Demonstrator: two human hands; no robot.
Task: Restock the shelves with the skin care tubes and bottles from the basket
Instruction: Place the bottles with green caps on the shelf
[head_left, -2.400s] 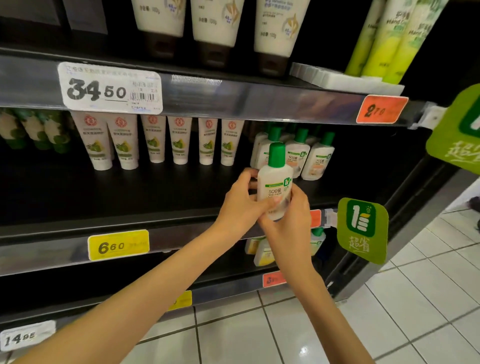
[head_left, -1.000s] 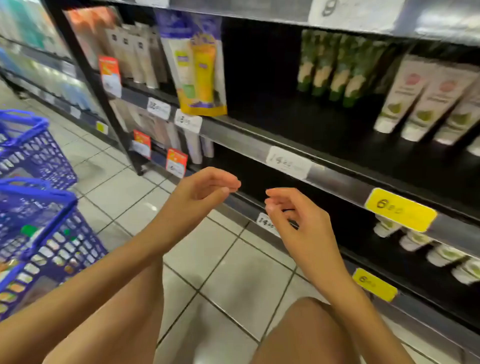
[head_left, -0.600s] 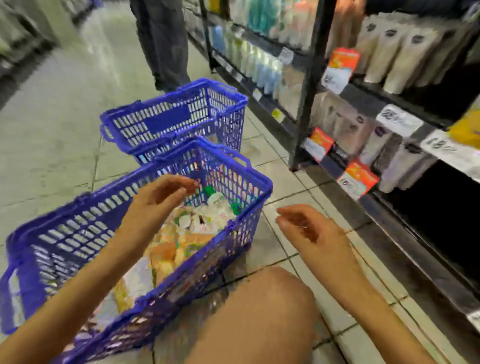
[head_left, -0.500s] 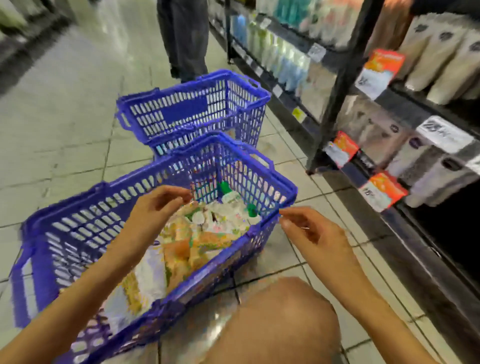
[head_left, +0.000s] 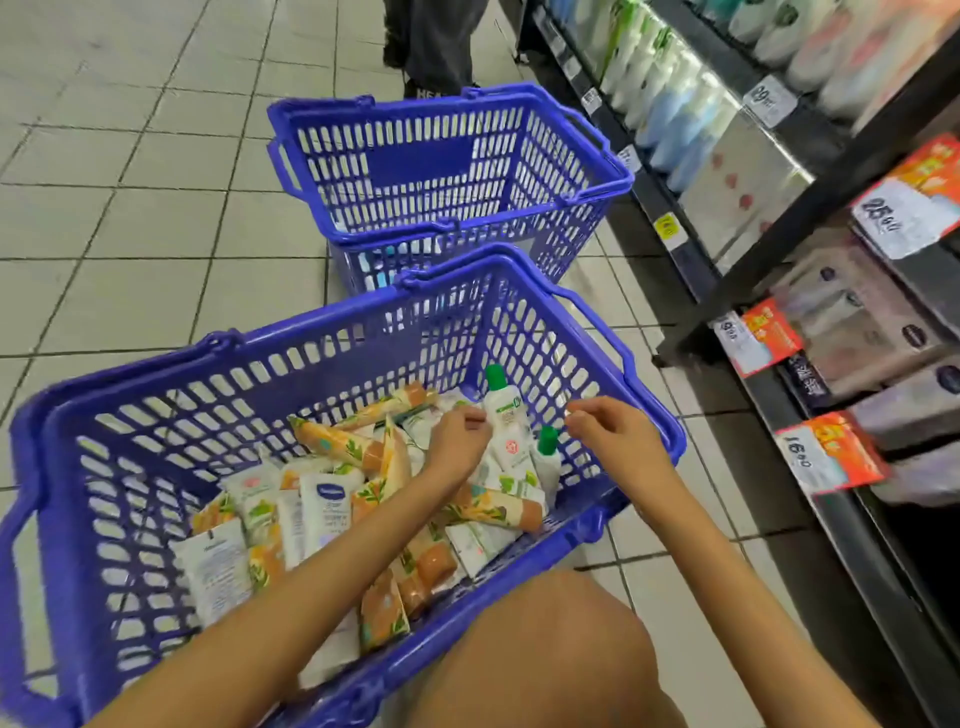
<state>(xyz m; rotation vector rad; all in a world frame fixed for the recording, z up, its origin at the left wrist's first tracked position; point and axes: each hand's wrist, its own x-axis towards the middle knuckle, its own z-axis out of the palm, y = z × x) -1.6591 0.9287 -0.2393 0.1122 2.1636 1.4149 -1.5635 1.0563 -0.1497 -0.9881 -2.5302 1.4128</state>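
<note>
Over the basket (head_left: 322, 312) again after restocking, my empty, loose-fingered left hand (head_left: 460, 441) and right hand (head_left: 613, 436) flank a green-capped bottle (head_left: 506, 410).

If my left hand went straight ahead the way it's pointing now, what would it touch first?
Most likely the white bottle with the green cap, leaning in the far corner of the blue basket. The fingers of your left hand look just short of it, though depth is unclear.
</note>
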